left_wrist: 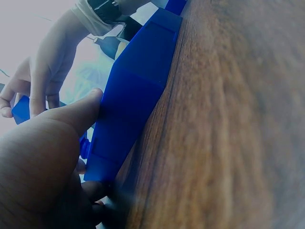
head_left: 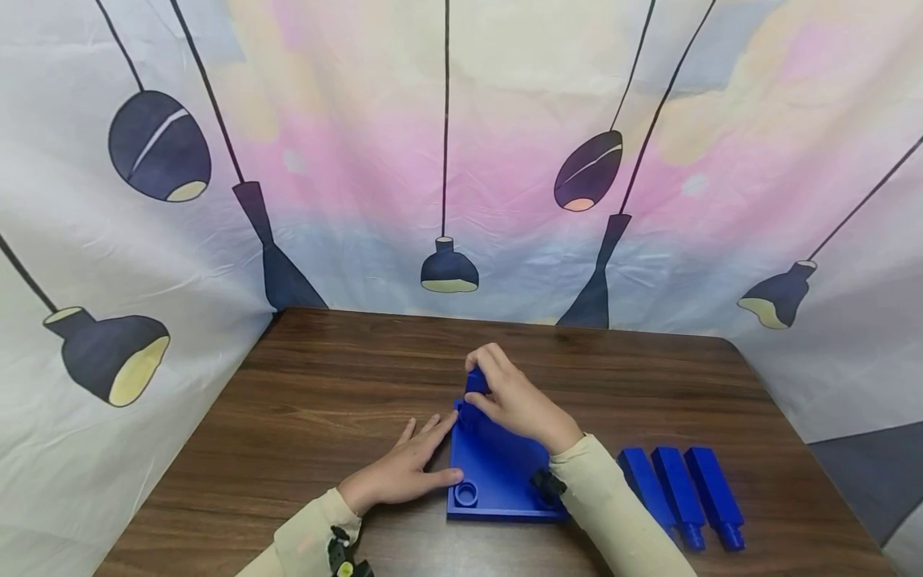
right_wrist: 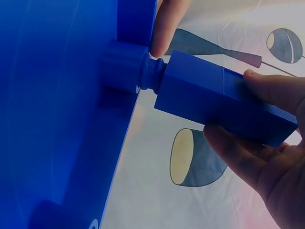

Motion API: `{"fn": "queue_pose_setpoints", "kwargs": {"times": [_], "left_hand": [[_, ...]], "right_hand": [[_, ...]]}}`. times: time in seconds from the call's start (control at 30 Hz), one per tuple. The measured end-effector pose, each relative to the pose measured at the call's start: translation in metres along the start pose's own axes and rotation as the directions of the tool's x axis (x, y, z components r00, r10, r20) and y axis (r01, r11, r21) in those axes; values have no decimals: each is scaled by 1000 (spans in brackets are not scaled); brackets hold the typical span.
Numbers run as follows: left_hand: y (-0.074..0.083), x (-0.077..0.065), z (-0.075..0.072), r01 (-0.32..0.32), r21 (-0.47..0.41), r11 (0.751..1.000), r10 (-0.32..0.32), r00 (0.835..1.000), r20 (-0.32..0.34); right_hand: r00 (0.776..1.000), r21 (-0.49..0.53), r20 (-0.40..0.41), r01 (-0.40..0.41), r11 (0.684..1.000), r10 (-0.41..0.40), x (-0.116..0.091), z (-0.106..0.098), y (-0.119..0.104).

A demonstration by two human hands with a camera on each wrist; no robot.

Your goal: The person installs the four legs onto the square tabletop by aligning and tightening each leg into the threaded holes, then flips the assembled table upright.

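A blue square board (head_left: 493, 469) with a raised rim lies on the table, round sockets at its corners. My right hand (head_left: 521, 401) grips a blue square table leg (right_wrist: 214, 98) between thumb and fingers. The leg's ridged round end meets the far-left corner socket (right_wrist: 121, 67); how deep it sits I cannot tell. My left hand (head_left: 404, 473) rests along the board's left edge with fingers spread and fairly straight, a fingertip close to that corner. The near-left socket (head_left: 465, 494) is bare. My right sleeve covers the board's near-right corner.
Several things stand around: three more blue legs (head_left: 679, 493) lie side by side right of the board, knobbed ends toward me, one partly behind my right sleeve. The brown wooden table (head_left: 346, 385) meets a curtain (head_left: 360, 160) printed with lamps at its back and sides.
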State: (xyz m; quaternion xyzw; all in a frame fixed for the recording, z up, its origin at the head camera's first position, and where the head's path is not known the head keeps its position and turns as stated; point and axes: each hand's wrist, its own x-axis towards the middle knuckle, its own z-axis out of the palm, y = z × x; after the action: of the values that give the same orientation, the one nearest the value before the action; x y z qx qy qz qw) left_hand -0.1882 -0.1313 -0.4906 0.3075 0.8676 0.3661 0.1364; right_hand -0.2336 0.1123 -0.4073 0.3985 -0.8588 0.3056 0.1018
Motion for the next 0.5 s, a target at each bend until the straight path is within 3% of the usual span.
{"fn": "queue_pose_setpoints", "kwargs": {"times": [0.5], "left_hand": [[0,1,1,-10,6,1000,10,1000,-5]], "right_hand": [[999,27,44,-11,1000,10,-1,1,3]]}}
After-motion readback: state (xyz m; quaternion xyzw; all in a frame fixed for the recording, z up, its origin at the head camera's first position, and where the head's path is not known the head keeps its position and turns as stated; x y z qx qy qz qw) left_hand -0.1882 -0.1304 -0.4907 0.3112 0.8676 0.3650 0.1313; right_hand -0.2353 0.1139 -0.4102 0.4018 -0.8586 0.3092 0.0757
